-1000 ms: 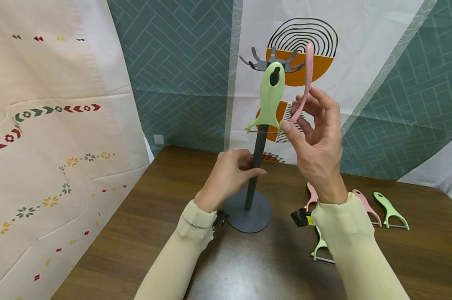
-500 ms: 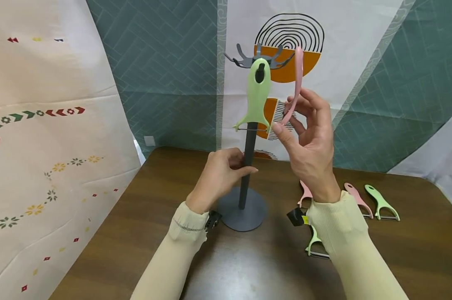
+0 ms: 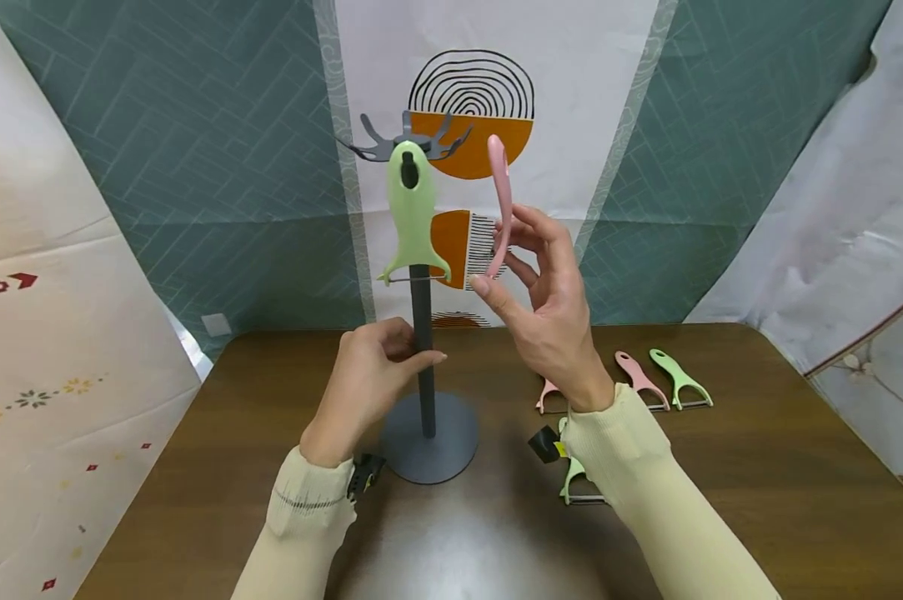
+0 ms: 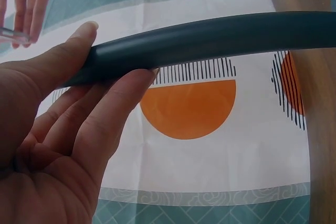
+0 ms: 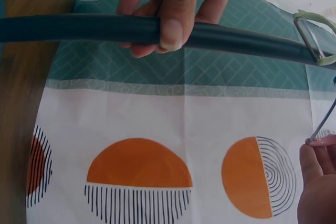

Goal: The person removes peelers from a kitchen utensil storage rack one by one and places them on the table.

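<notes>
My left hand (image 3: 361, 383) holds the dark grey pole (image 3: 426, 400) of an upright stand, thumb on one side and fingers behind. The pole also crosses the left wrist view (image 4: 210, 38). A round base (image 3: 451, 450) carries it, and curved hooks (image 3: 368, 152) spread at its top. From the front hook hangs a light green peeler (image 3: 412, 208), blade down. To its right, my right hand (image 3: 556, 317) pinches a pink peeler (image 3: 501, 187) near its blade end. That peeler stands handle up, seen edge-on, its handle top level with the hooks and apart from them.
Right of the stand, several peelers lie on the brown wooden table (image 3: 721, 500): a pink one (image 3: 634, 371), a green one (image 3: 676, 375), and another pink (image 3: 547, 400) and green (image 3: 574, 471) partly behind the right forearm. Patterned cloth (image 3: 271, 217) hangs behind.
The head view has turned right, so everything sits further left in it. Both hands keep their holds, and the pink peeler stays beside the hanging green one.
</notes>
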Motion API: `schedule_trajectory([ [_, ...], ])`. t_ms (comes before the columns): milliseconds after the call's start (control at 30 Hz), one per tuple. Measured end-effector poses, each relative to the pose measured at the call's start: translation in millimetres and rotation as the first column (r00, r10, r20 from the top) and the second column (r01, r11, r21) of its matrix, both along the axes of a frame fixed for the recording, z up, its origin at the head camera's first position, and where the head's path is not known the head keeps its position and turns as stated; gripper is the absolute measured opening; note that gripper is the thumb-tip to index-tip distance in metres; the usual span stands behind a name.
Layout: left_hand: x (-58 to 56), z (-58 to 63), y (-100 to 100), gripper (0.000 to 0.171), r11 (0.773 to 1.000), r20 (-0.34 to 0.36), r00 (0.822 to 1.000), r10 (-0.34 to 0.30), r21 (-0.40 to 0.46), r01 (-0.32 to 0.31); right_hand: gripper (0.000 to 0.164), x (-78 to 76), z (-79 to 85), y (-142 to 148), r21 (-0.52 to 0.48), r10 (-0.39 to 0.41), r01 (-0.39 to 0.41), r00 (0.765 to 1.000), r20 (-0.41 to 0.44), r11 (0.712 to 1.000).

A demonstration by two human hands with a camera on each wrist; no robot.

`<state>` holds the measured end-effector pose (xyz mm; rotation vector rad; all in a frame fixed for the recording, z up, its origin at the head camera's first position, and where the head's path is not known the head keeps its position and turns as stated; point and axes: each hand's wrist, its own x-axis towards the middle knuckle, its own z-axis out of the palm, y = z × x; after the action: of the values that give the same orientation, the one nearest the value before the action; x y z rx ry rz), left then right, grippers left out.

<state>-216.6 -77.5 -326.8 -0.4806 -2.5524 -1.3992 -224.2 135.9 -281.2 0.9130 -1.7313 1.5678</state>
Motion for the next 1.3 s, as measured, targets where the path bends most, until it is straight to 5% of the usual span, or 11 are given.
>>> schedule_trajectory([
  [367,8.0,-0.5,-9,0.018,0.999,0.012,1.000,0.026,-0.023,-0.026,0.076,12.5,-14.1,9,0.053,-0.016,0.011,0.996,0.087,0.999],
  [667,-14.6,12.7,26,0.021,0.996,-0.022,0.995,-0.092,-0.017,0.092,0.077,21.9,-14.8,56,0.012,-0.130,0.130,0.989,0.071,0.991],
  [867,-17.7,12.8,29,0.018,0.997,-0.030,0.996,-0.079,-0.015,0.078,0.078,23.6,-18.5,68,0.018,-0.152,0.151,0.985,0.081,0.988],
  [1300,-0.2,-0.3,4,0.018,1.000,0.001,1.000,0.001,-0.015,-0.001,0.081,28.8,-38.2,61,0.122,-0.155,0.137,0.975,0.157,0.983],
])
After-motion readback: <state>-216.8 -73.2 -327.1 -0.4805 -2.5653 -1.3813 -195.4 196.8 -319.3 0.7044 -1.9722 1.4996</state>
